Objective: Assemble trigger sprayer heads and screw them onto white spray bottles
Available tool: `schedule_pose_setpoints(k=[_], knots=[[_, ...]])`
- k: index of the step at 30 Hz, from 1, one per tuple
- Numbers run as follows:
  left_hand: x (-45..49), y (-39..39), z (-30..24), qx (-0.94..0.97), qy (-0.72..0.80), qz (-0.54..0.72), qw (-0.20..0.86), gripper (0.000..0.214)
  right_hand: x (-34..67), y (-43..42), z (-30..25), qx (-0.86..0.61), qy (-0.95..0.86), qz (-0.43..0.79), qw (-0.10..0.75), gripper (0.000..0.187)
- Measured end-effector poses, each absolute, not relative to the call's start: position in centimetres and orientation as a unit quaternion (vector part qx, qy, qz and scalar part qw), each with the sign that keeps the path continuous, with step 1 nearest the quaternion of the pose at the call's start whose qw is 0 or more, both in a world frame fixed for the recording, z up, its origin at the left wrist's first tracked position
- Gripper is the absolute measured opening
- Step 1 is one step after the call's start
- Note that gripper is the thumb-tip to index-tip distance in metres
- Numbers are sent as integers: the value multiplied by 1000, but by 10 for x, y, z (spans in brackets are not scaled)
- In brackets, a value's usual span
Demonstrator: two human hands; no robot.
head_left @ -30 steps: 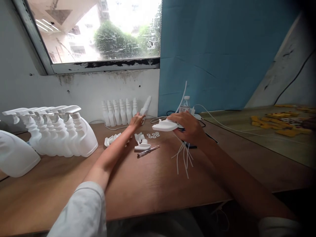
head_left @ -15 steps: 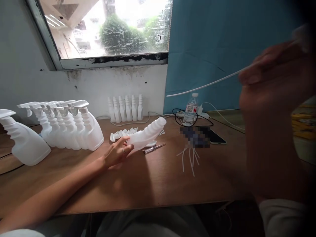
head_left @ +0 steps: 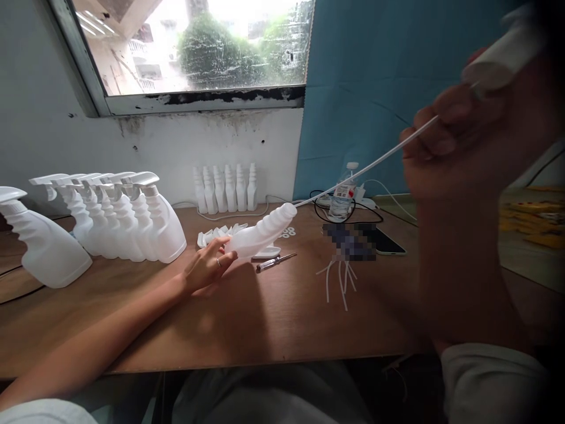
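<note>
I see my right hand [head_left: 463,153] raised close to the camera, gripping a white spray head [head_left: 503,56] whose dip tube [head_left: 366,168] reaches the bottle's mouth. My left hand [head_left: 207,268] clasps that tilted white bottle [head_left: 260,234] above the wooden table [head_left: 265,330].

Small workshop; rows of spray bottles [head_left: 128,221]

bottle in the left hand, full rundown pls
The bottle is white, slightly see-through plastic, with a wide body and a ribbed, grooved neck ending in an open mouth; no trigger head is fitted. It is tilted, neck up and to the right, its base low over the wooden table. The left hand grips its body. The tip of the thin white tube, held by the right hand, sits right at the mouth; whether it has entered is unclear.
</note>
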State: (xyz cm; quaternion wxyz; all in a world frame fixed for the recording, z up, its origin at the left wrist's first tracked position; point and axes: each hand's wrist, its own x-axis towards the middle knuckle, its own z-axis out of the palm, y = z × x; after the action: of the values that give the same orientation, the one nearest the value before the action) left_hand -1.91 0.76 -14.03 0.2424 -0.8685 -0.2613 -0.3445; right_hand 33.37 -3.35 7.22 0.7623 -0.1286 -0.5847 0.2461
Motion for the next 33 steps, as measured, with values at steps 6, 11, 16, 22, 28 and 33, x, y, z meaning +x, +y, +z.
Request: schedule_pose_setpoints(k=[6, 11, 16, 22, 28, 33], knots=[[-11, -5, -137, -885, -214, -379, 169, 19, 296, -23, 48, -139, -636, 331, 683, 41], [3, -23, -141, -882, -183, -427, 79, 14, 260, -17, 17, -125, -697, 346, 616, 29], [9, -32, -144, -871, -203, -448, 10, 14, 236, -13, -9, -139, -690, 428, 567, 37], [5, -28, -155, -887, -223, -401, -47, 18, 224, -9, -27, -132, -663, 498, 543, 39], [8, -19, -125, -851, -217, -477, -41, 37, 217, -11, -37, -112, -643, 537, 534, 38], [21, -13, -37, -773, -168, -611, -25, 29, 216, -16, -37, -115, -666, 528, 514, 30]])
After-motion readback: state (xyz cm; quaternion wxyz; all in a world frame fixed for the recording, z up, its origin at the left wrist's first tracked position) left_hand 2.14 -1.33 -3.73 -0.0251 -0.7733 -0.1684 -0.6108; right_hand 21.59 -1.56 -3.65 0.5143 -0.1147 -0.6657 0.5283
